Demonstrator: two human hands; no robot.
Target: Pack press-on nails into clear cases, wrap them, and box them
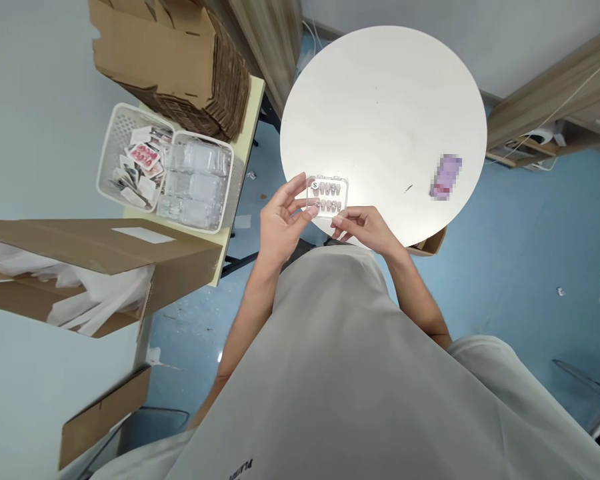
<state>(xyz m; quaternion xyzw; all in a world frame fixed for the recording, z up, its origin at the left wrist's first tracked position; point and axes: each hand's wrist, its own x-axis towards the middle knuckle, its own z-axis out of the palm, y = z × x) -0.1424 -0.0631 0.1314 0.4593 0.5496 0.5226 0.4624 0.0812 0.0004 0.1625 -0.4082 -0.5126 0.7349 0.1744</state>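
A small clear plastic case (327, 197) holds two rows of press-on nails, with a round "S" sticker at its upper left. My left hand (284, 217) grips the case by its left side, thumb on the front and fingers around the edge. At the lower right corner, my right hand (365, 228) has its thumb and fingers pinched together on the case's edge. The case is held up over the near rim of a round white table (385, 120). Its small clasps or hinges show along the top edge.
A pixelated purple item (446, 177) lies on the table's right side. To the left, a white basket (111, 157) holds printed cards, and another basket (226, 193) holds clear plastic cases. Flattened cardboard boxes (165, 53) are stacked behind them. An open carton (180, 257) contains white wrapping.
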